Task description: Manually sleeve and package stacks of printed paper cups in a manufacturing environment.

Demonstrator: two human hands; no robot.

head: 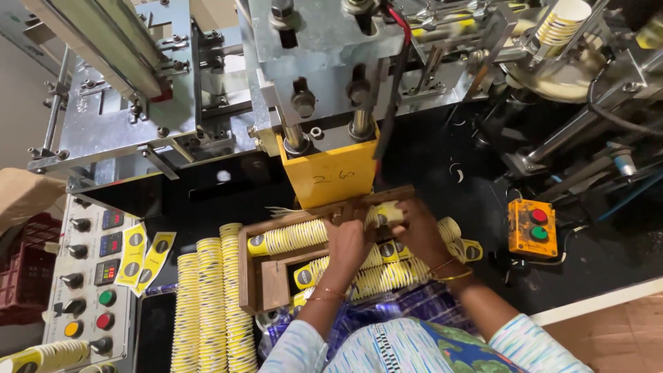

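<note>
Light: bright, even, overhead | glare: steel plates (324,62) | shadows: dark machine bed (442,145) | blur: perhaps slight at edges | distortion: wide-angle bowing

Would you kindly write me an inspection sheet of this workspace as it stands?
Surface: black machine bed, partly covered.
Job's things: wooden tray holding rows of yellow-and-white paper blanks; a small stack is held at its top rail.
Clutter: three long blank stacks left of the tray; two loose blanks on the control panel.
Grippers: left hand rests on the blanks in the tray; right hand grips the small stack.
Cables: red and black leads run down the press; black hose at right.
Surroundings: yellow press block, orange two-button box, red crate, cup stack at top right.
</note>
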